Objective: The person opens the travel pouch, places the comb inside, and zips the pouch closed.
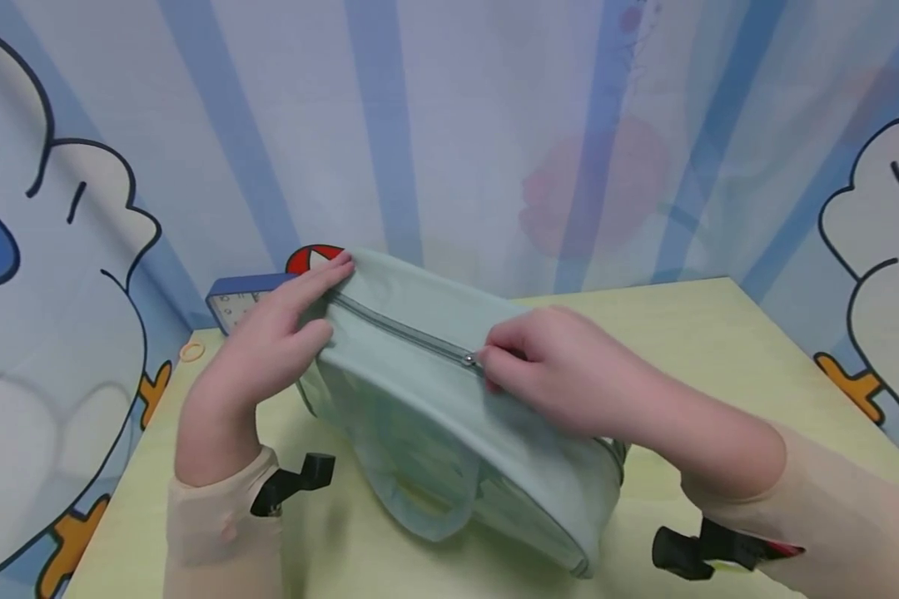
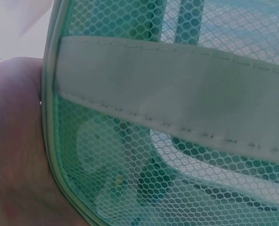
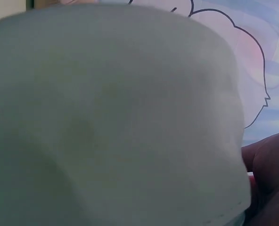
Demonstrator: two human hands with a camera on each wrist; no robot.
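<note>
One table lies beneath the bag, which, watching remotely, I judge could buckle and jam should its soft top slacken, lying under and between the left hand, gripping one end, and the right hand, pinching the zip slider.

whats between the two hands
Between the left hand and right hand, the head view shows a stretch of zipper with its metal slider, on the pale green bag.
</note>
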